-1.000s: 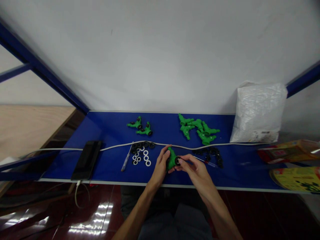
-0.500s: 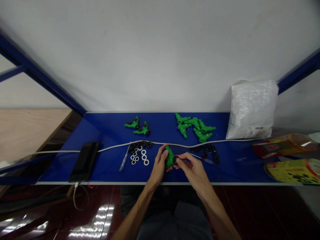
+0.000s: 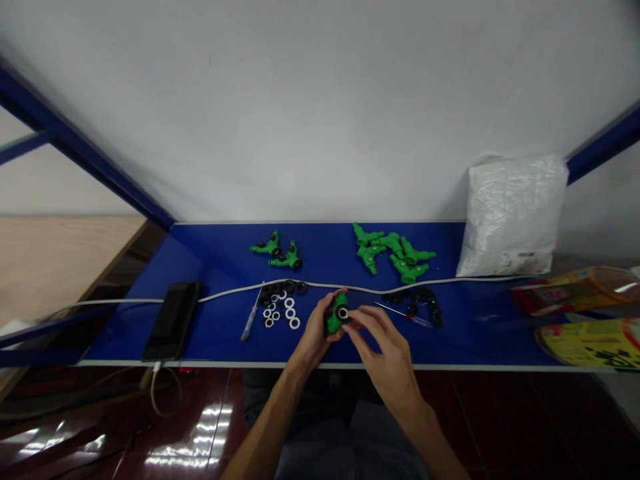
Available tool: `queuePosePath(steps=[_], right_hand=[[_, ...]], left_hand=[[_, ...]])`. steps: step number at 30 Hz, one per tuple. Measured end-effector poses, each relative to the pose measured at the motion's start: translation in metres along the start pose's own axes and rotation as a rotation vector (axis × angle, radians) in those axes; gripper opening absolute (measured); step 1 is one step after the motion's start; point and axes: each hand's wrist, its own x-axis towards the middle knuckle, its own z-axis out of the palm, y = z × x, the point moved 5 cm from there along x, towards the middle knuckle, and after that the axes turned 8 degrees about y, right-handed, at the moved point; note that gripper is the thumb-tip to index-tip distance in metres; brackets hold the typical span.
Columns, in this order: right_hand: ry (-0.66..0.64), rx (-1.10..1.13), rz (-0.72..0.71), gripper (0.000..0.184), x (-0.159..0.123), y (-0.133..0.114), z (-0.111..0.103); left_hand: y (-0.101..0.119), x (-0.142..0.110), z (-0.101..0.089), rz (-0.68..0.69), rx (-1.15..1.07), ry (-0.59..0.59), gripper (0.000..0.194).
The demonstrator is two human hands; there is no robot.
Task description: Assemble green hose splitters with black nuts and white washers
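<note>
My left hand (image 3: 315, 329) is wrapped round a green Y-shaped hose connector (image 3: 335, 325), just above the shelf's front edge. A black collar (image 3: 342, 313) with a pale ring inside sits on the connector's wide end, which faces up toward me. From the right, my right hand (image 3: 383, 337) has its thumb and fingertip on the collar's edge in a loose pinch. Left of my hands lie white washers (image 3: 290, 313) and black rings (image 3: 301, 287). Small black parts (image 3: 429, 303) are heaped to the right.
Two green connectors with black parts (image 3: 289, 256) lie at the back left, several plain green ones (image 3: 410, 270) at the back right. Screwdrivers (image 3: 249, 323) (image 3: 417, 321) lie either side. A white cable (image 3: 230, 291) crosses the blue shelf. A phone (image 3: 173, 323), white package (image 3: 513, 220) and packets (image 3: 575, 290) flank it.
The connector has been tilted so its collared end turns toward me, and a pale ring now shows inside. My right fingers have shifted on the collar and spread a little.
</note>
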Motion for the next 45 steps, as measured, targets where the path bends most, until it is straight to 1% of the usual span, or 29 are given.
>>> queuePosePath(steps=[1, 4, 7, 9, 19, 23, 30, 32, 37, 40, 45], right_hand=[[-0.011, -0.043, -0.070, 0.015, -0.001, -0.002, 0.000], [-0.071, -0.199, -0.257, 0.025, -0.003, -0.005, 0.001], [-0.118, -0.315, -0.375, 0.029, -0.002, -0.007, 0.002], [-0.125, -0.339, -0.414, 0.029, -0.001, -0.009, 0.002], [-0.146, -0.415, -0.433, 0.028, 0.000, -0.006, 0.002], [-0.121, -0.442, -0.444, 0.024, 0.001, -0.005, 0.003], [-0.082, -0.458, -0.471, 0.021, 0.002, -0.007, 0.007], [-0.058, -0.450, -0.479, 0.023, -0.001, -0.007, 0.008], [-0.005, -0.403, -0.491, 0.035, -0.011, -0.005, 0.009], [-0.034, -0.375, -0.480, 0.036, -0.009, -0.005, 0.010], [-0.143, -0.360, -0.489, 0.036, 0.003, -0.011, 0.008]], left_hand=[[0.000, 0.000, 0.000, -0.007, -0.008, 0.002, 0.066], [0.000, 0.001, 0.000, -0.018, -0.025, 0.006, 0.065], [0.000, 0.000, 0.001, -0.017, -0.037, 0.006, 0.063], [0.000, 0.000, 0.001, -0.018, -0.044, 0.005, 0.063], [-0.001, 0.001, -0.001, -0.020, -0.061, 0.002, 0.060], [-0.001, 0.002, -0.002, -0.010, -0.078, 0.021, 0.060], [-0.001, 0.003, -0.004, -0.010, -0.101, 0.058, 0.066], [-0.002, 0.003, -0.004, -0.010, -0.106, 0.066, 0.068], [-0.001, -0.001, -0.003, -0.012, -0.130, 0.076, 0.074], [0.000, -0.003, -0.003, -0.015, -0.148, 0.079, 0.070], [-0.001, -0.003, -0.003, -0.021, -0.166, 0.087, 0.063]])
